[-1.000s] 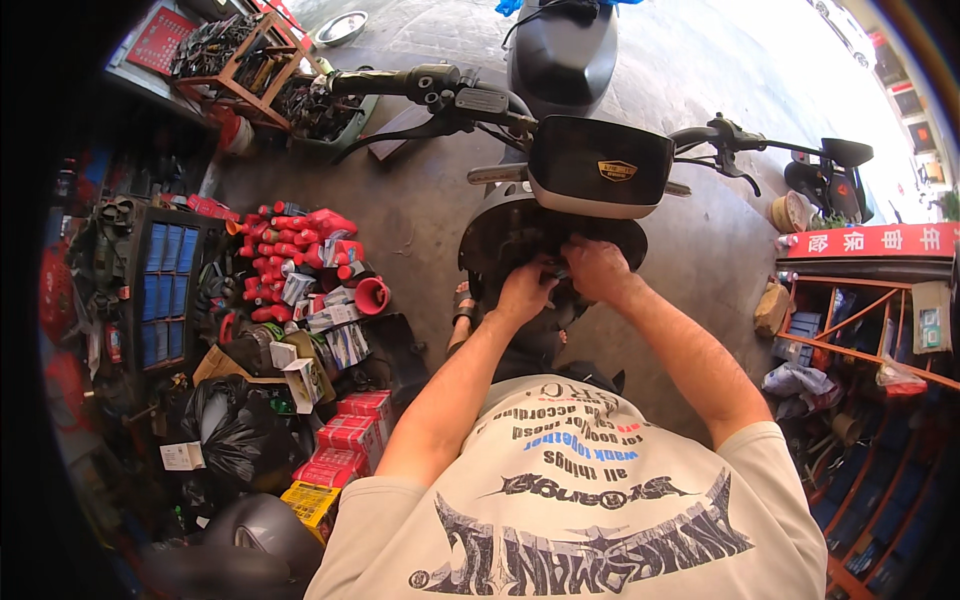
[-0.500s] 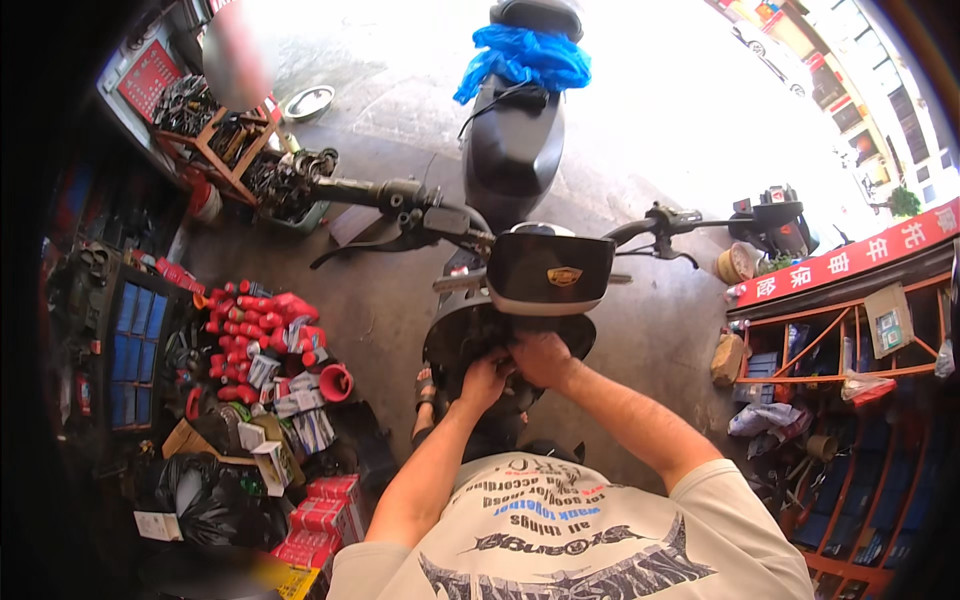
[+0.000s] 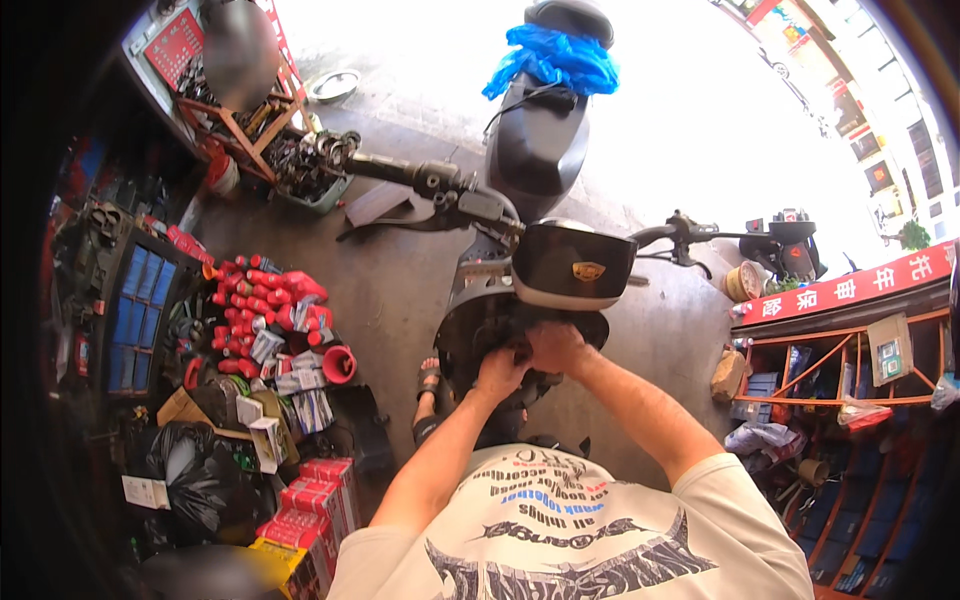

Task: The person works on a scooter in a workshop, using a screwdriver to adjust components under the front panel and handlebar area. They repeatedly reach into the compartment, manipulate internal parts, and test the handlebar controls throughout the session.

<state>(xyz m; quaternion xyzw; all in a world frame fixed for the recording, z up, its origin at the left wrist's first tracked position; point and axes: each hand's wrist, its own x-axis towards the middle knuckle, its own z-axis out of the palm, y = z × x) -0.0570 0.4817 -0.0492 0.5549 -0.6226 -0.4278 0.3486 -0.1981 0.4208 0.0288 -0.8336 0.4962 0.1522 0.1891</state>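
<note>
Both my hands are inside the dark front body [image 3: 465,335] of a scooter, just below its black display housing [image 3: 570,255]. My left hand [image 3: 505,370] has its fingers curled close to my right hand; what they grip is too small and shadowed to make out. My right hand [image 3: 555,345] is bent at the fingers against the same dark recess, holding something I cannot make out. The scooter's handlebar [image 3: 410,175] crosses above, and its black seat [image 3: 540,140] carries a crumpled blue plastic bag [image 3: 550,60].
Red bottles and boxes [image 3: 265,305] are piled at left, beside a black bag [image 3: 190,470] and red cartons [image 3: 310,505]. An orange rack [image 3: 820,400] under a red banner [image 3: 850,285] stands at right. A wooden tool stand [image 3: 250,140] and metal basin [image 3: 335,85] are farther back.
My view has tilted, so the scooter sits lower in the picture and its blue bag has come into sight. My hands remain close together within the front body.
</note>
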